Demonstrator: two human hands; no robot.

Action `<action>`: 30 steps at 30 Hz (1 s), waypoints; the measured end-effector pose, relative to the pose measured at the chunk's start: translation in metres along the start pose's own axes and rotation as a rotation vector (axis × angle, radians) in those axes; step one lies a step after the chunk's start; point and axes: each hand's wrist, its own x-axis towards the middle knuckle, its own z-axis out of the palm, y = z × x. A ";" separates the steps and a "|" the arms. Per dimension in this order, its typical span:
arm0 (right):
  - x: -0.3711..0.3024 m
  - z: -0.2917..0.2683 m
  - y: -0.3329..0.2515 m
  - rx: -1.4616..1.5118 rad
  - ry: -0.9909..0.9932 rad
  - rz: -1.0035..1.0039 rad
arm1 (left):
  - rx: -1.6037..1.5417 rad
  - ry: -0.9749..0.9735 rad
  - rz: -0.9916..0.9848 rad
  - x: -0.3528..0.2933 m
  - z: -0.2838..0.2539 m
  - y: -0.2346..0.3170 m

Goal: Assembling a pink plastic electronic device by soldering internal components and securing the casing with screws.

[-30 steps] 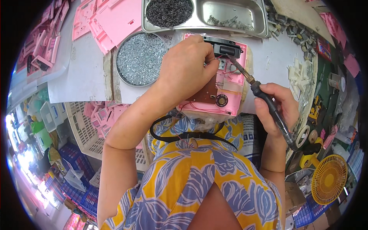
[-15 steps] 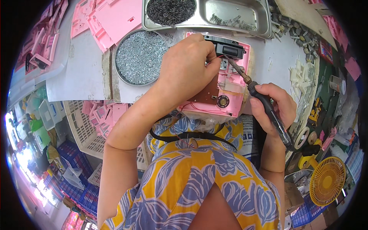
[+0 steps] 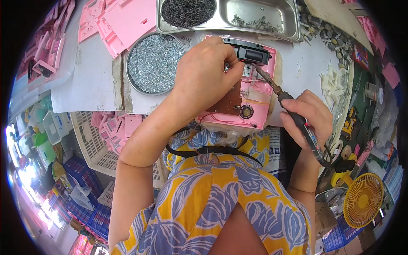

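At far left, pink plastic mouldings [image 3: 49, 53] lie heaped, some lost in the dark rim of the view. Flat pink panels [image 3: 129, 25] overlap on the white-covered surface [image 3: 87, 85], cut off at the top edge. Below, a slatted white plastic basket [image 3: 95, 146] holds more pink pieces, partly hidden by the left forearm. Shiny little screws [image 3: 154, 63] fill a round metal dish [image 3: 128, 70] just beside the left hand [image 3: 208, 70]. That hand's thumb and forefinger are pressed together, pinching what looks like a thin red wire [image 3: 242, 60]; the exact grip is hard to make out.

The pink casing [image 3: 264, 108] lies open in front of the person, its upper left side blocked by the left hand. Inside sit a smooth brown board [image 3: 225, 103], a round black-rimmed part [image 3: 246, 111] and, at the far end, a glossy black module [image 3: 255, 55]. Beyond it, a steel tray [image 3: 293, 25], cropped at the top, holds dark coiled springs [image 3: 189, 13].

The right hand [image 3: 310, 119] wraps its fingers around the black handle of a soldering iron [image 3: 293, 108], whose crusted tip meets the module's lower edge; I can't tell if they touch. Further right are white plastic bits [image 3: 333, 83] and a round yellow fan grille [image 3: 364, 200].
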 end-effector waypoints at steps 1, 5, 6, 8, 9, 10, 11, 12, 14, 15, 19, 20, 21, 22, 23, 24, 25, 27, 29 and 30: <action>0.000 -0.001 0.000 0.010 -0.005 0.007 | -0.004 0.000 -0.009 0.000 0.000 0.000; 0.001 -0.002 0.000 -0.001 -0.038 0.029 | -0.009 0.002 -0.001 -0.001 0.000 -0.001; 0.002 -0.002 0.000 0.002 -0.039 0.027 | 0.011 0.005 0.010 0.000 0.000 0.000; 0.004 -0.002 0.000 0.009 -0.041 0.023 | 0.024 0.005 0.012 0.000 0.000 0.000; 0.003 -0.002 0.000 0.008 -0.040 0.021 | 0.013 -0.001 0.007 -0.001 0.000 0.000; 0.003 -0.002 0.000 0.007 -0.039 0.019 | 0.004 -0.006 0.001 -0.001 0.000 -0.001; 0.003 -0.002 0.000 0.006 -0.038 0.016 | 0.006 -0.007 -0.005 -0.001 0.000 -0.001; 0.003 -0.002 0.000 0.006 -0.032 0.014 | 0.007 -0.008 -0.010 -0.001 0.000 0.000; 0.004 -0.003 0.000 0.005 -0.022 0.009 | 0.021 -0.016 -0.007 0.000 0.000 0.000; 0.004 -0.002 0.000 0.012 -0.016 0.006 | 0.036 -0.022 0.001 -0.001 -0.001 0.000; 0.005 -0.001 0.001 0.023 -0.010 -0.003 | 0.040 -0.036 0.028 -0.001 -0.002 -0.002; 0.005 -0.001 0.001 0.021 -0.014 -0.005 | 0.039 -0.035 0.028 -0.001 -0.002 -0.002; 0.006 -0.001 0.001 0.020 -0.013 -0.002 | 0.039 -0.033 0.029 -0.001 -0.001 -0.001; 0.006 0.000 0.000 0.018 -0.013 0.000 | 0.038 -0.030 0.029 0.000 -0.001 -0.001; 0.007 0.000 0.000 0.016 -0.013 0.003 | 0.041 -0.028 0.028 0.000 -0.001 -0.001; 0.007 0.000 0.001 0.017 -0.010 0.000 | 0.043 -0.026 0.027 0.000 0.000 -0.001; 0.007 0.001 0.002 0.019 -0.008 -0.003 | 0.045 -0.024 0.027 0.000 0.000 0.000; 0.008 0.001 0.002 0.017 -0.009 -0.009 | 0.061 -0.035 0.017 0.001 -0.001 0.001; 0.009 0.000 0.002 0.009 -0.013 -0.015 | 0.069 -0.038 0.012 0.001 -0.001 0.001; 0.009 0.001 0.002 0.007 -0.012 -0.015 | 0.068 -0.035 0.012 0.001 -0.001 0.001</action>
